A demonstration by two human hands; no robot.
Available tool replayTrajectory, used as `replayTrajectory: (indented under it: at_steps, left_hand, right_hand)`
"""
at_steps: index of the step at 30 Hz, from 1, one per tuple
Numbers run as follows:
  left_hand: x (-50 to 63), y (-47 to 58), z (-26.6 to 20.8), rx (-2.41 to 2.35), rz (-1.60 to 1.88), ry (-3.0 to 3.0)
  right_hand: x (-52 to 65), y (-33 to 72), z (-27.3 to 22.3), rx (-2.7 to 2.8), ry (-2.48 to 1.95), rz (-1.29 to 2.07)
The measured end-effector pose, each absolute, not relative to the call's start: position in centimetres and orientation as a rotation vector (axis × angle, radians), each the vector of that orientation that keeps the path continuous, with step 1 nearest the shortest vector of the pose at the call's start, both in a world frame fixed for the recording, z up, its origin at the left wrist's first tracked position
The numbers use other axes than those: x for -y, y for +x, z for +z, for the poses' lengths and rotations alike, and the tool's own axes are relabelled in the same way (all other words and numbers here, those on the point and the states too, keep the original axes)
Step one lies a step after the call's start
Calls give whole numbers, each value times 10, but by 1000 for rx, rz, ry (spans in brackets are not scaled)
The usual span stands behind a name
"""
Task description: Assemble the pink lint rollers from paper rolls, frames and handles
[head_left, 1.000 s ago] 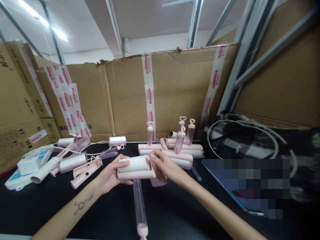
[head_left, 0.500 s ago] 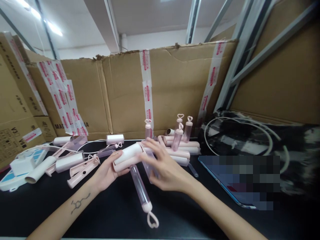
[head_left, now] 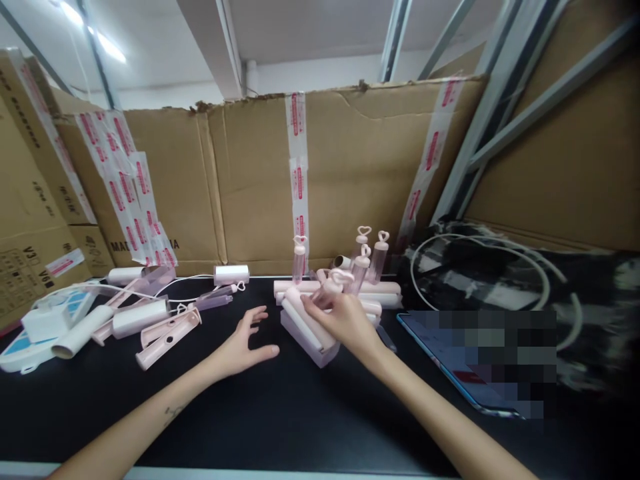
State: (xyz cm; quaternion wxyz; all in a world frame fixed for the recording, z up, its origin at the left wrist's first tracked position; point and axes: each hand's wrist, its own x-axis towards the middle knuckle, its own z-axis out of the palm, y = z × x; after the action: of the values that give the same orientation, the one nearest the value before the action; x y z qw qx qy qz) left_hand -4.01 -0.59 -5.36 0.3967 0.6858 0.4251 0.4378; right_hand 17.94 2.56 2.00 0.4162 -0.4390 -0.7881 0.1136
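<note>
My left hand (head_left: pixel 243 347) hovers over the black table, fingers apart, holding nothing. At the pile in the middle, my right hand (head_left: pixel 353 327) has its fingers closed round a clear pink tube with a heart-shaped handle (head_left: pixel 336 285), most of it hidden by the hand. Right under that hand lies a pale pink and white roller piece (head_left: pixel 303 313), slanting toward me, along with a see-through lilac case (head_left: pixel 316 353). Behind, several more heart-handled tubes (head_left: pixel 299 260) stand upright among pink and white rollers (head_left: pixel 385 293).
On the left lie white rolls (head_left: pixel 140 319), open pink holders (head_left: pixel 169 337), a cardboard tube (head_left: pixel 83 331) and a white power strip with plug (head_left: pixel 45 330). A tablet-like slab (head_left: pixel 450 373), partly blurred, lies right. Cardboard (head_left: pixel 250 187) walls the back; a cable coil (head_left: pixel 480 237) sits beside it.
My left hand has let go of the white and pink roller and opened. The roller and the heart-handled tube have moved to the pile, where my right hand now is.
</note>
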Motion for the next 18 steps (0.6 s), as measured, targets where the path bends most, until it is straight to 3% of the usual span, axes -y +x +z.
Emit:
replayTrajectory:
  at_steps: [7, 13, 18]
  left_hand:
    - [8, -41, -53, -1086, 971, 1913]
    - [9, -39, -43, -1114, 916, 2027]
    - [10, -36, -47, -1210, 890, 2131]
  right_hand:
    - [-1, 167, 22, 2225, -826, 612]
    - [0, 171, 28, 2194, -878, 575]
    - [5, 171, 30, 2190, -902, 336]
